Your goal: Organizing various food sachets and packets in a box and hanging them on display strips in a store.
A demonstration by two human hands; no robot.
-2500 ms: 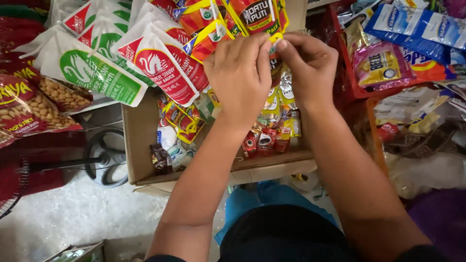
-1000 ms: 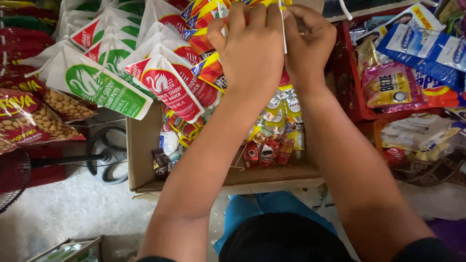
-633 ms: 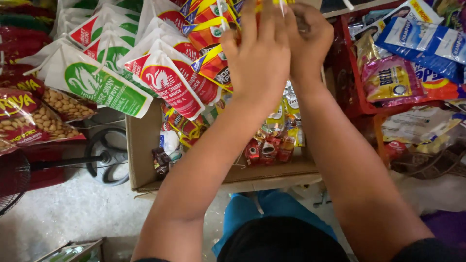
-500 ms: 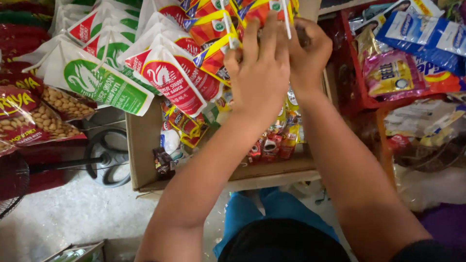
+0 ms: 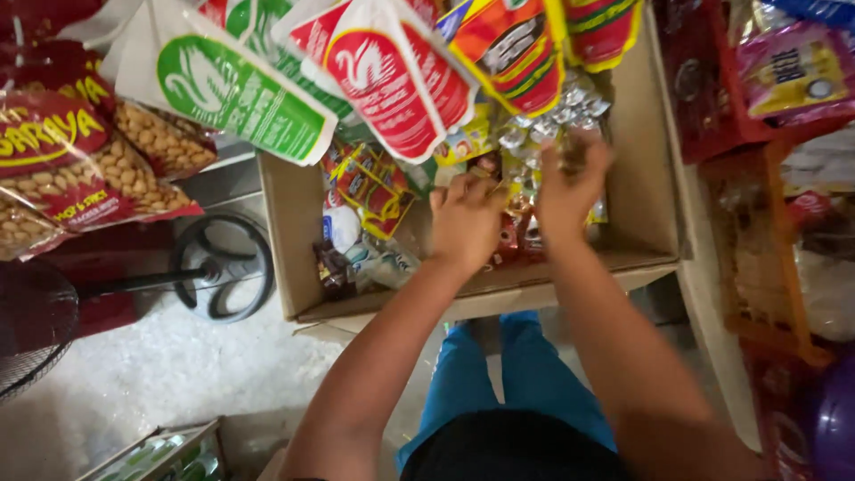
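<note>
1. Blue trousers (image 5: 499,374) of the person fill the bottom of the view, just short of the cardboard box (image 5: 641,240).
2. Both hands have dropped since half a second ago, when they were raised among the hanging packets; now they are low inside the box, so the work has moved from the display above to the stock below.
3. The left hand (image 5: 465,223) is curled, knuckles up, over the red sachets (image 5: 512,245); whether it actually grips one I cannot tell.
4. The right hand (image 5: 570,183) is blurred, fingers bent around a strip of silvery yellow sachets (image 5: 543,134) that runs up out of the box.
5. Left of the hands, loose small packets (image 5: 370,258) lie on the box floor.
6. Overhanging the box, the white packets with red and green labels (image 5: 392,76) and an orange snack bag (image 5: 512,53) crowd the space the strip runs through.
7. Farther left hang peanut bags (image 5: 107,169), with a fan stand (image 5: 214,272) on the floor; at right stands a red rack (image 5: 712,98).
</note>
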